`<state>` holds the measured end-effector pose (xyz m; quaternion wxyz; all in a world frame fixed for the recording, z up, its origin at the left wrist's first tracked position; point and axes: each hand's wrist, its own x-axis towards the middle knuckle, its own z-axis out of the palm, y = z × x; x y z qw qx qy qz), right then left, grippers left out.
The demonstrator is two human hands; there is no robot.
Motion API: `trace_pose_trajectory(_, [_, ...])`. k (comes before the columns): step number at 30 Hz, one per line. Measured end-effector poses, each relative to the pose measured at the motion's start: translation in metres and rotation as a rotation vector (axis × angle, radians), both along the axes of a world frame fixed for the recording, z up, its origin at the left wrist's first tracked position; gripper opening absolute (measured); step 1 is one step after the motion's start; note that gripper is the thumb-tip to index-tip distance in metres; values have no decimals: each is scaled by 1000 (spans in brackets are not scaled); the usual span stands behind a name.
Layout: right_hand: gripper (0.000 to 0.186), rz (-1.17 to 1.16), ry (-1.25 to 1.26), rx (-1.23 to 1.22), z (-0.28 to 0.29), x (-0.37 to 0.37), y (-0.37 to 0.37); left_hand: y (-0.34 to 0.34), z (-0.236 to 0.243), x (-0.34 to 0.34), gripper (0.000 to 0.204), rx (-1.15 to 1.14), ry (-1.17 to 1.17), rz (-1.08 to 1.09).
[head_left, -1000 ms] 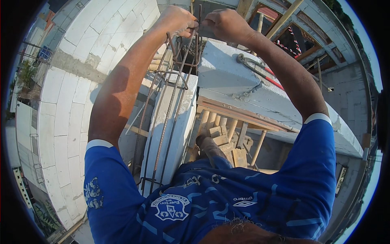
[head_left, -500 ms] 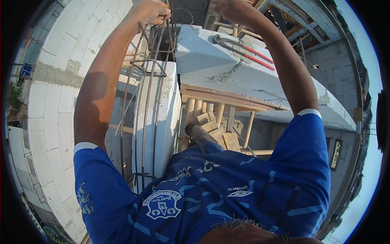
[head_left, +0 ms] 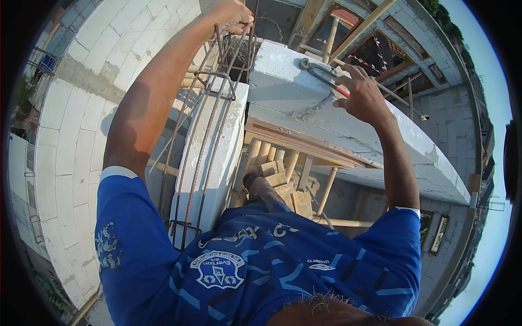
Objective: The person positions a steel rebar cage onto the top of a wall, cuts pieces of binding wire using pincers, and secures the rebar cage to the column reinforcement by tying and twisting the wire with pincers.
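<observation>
At the top of the view, my left hand (head_left: 235, 17) is closed, its fingertips against the far end of a rusty rebar cage (head_left: 217, 89). What it pinches there is too small to make out. A thin loose wire (head_left: 277, 26) curls up just right of those fingers. On the white block wall top to the right lie pincers (head_left: 309, 66) with red handles. My right hand (head_left: 360, 93) is over the handles with fingers apart and curved, thumb beside one handle; the palm side is hidden. The rebar cage runs along a narrow white block wall (head_left: 187, 182) towards me.
Below the thick white block wall (head_left: 304, 95) is a wooden-framed opening (head_left: 326, 149) with bamboo poles (head_left: 326, 190) and stacked wood pieces (head_left: 302, 204). More block wall (head_left: 70, 141) rises at left. Timber poles (head_left: 361, 30) and red-white tape (head_left: 364, 61) stand beyond.
My right hand has left the area near my left hand and come down to the right, over the pincers' handles. The left hand stays at the rebar end while the view has shifted.
</observation>
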<state>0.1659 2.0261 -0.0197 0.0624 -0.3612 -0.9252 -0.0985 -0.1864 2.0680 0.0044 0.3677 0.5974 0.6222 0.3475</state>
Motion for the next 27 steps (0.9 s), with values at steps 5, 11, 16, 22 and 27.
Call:
trace_pose_trajectory(5, [40, -144, 133, -407, -6, 6, 17, -2, 1, 0, 28, -6, 0, 13])
trace_pose_trajectory(11, [23, -140, -1, -445, 0, 0, 18, -2, 2, 1, 27, -5, 8, 3])
trace_pose_trajectory(16, [17, -254, -16, -237, -22, -13, 19, 0, 2, 2, 27, -7, 4, -8])
trace_pose_trajectory(22, [17, -356, 255, -666, -11, -5, 40, 2, -2, 1, 26, -5, -8, -9])
trace_pose_trajectory(27, [14, -275, 671, -990, 19, -19, 61, 10, -9, -9, 26, 5, -37, -15])
